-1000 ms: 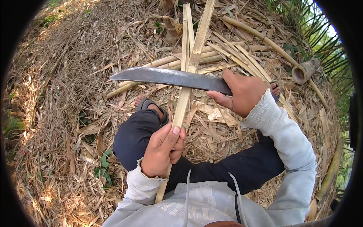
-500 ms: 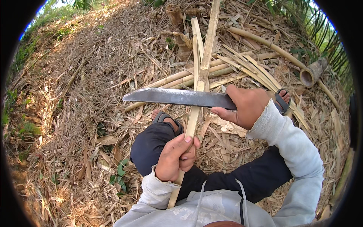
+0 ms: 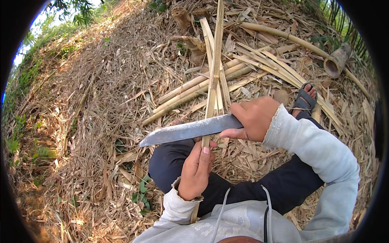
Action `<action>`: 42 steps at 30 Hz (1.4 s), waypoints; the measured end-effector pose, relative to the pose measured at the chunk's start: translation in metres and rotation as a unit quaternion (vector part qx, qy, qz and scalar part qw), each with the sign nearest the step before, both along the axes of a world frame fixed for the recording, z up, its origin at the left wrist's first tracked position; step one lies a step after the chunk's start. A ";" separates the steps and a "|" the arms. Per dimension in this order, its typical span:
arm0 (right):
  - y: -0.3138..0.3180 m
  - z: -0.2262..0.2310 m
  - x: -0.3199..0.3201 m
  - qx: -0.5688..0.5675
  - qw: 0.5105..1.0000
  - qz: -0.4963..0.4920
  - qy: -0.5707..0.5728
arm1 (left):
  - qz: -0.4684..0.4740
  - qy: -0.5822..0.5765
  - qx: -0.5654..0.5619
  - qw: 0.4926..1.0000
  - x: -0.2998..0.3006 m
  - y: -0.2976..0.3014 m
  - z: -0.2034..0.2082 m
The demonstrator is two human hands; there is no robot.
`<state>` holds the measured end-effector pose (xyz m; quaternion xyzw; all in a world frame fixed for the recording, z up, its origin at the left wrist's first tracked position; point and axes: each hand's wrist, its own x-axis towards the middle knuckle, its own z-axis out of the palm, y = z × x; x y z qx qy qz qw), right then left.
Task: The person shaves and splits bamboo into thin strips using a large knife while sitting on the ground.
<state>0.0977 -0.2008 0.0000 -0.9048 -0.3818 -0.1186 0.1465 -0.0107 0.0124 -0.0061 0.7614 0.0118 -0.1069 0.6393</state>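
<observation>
My left hand is closed round a long split bamboo strip, its thumb lying along the near part. The strip runs from beside my lap up past the top of the view. My right hand grips a machete, whose handle is hidden in the fist. Its broad grey blade lies crosswise over the strip, just beyond my left fingers, with the tip pointing left and slightly toward me. Whether the edge bites into the bamboo cannot be made out.
More split strips and bamboo poles lie crossed on the leaf litter ahead. A hollow bamboo section rests at the far right beside a long pole. Cut stumps stand beyond. My sandalled foot is near the strips.
The machete has come nearer to my left hand along the strip, and its tip has swung toward me. The strip now stands more upright in view. Both hands keep their hold.
</observation>
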 end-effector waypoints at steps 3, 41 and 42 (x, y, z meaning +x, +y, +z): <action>-0.007 0.000 0.010 0.016 0.999 -0.037 -0.004 | 0.014 -0.039 0.059 0.997 -0.002 0.001 -0.012; -0.045 0.005 0.063 -0.009 0.979 -0.202 -0.018 | 0.040 -0.105 0.113 0.987 -0.011 0.004 -0.024; -0.050 0.001 0.054 0.024 0.980 -0.196 0.017 | 0.038 -0.107 0.121 0.986 -0.013 0.004 -0.025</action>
